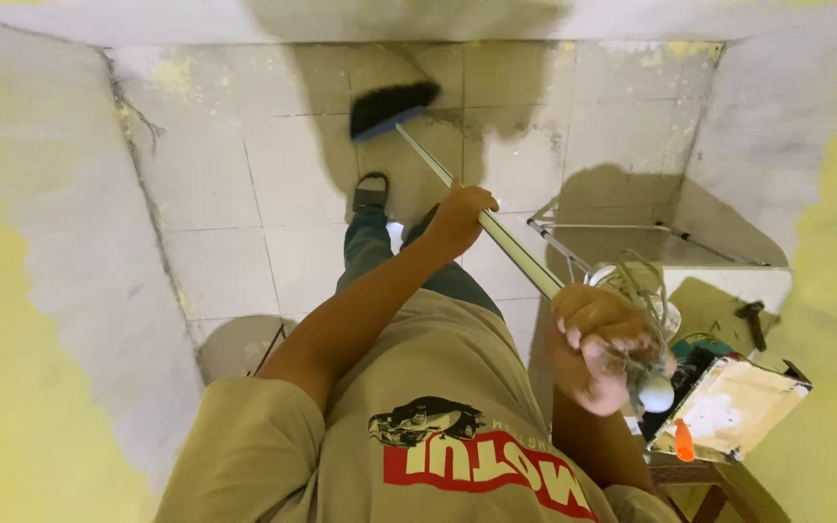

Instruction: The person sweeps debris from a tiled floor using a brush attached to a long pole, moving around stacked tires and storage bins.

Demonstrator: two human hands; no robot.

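Both hands clamp the broom handle [496,237]: left hand [459,218] lower toward the bristles [391,108], right hand [593,347] fisted at top.

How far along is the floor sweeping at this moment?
Done: cannot tell; the tile floor shows no gathered pile, and stains remain along the wall edges. In hand: the left hand grips the broom handle midway, and the right hand holds its top end. The black broom head rests on the tiles ahead of the person's foot. Left: likely the floor around the metal rack at right.
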